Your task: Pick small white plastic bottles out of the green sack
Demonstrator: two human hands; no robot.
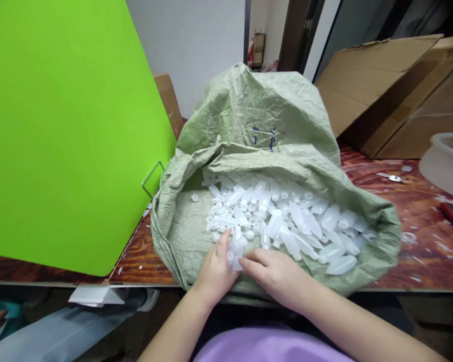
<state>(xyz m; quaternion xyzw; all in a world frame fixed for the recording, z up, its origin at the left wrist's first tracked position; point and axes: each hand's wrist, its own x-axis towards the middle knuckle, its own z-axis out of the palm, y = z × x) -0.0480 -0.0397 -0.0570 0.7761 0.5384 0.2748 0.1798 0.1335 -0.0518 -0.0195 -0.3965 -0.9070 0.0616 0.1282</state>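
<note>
A green woven sack lies with its mouth spread wide. Inside it is a heap of small translucent white plastic bottles, long and flattened with short necks, among small ring-like pieces. At the sack's near edge, my left hand is curled around a few of these plastic bottles, its thumb up along their left side. From the right, my right hand reaches in with fingers closed together and fingertips on the same cluster. Its thumb is mostly hidden.
To the left a large bright green board stands tilted, with a wire loop at its edge. Cardboard boxes, a clear tub and a key are on the right. Another person's leg shows lower left.
</note>
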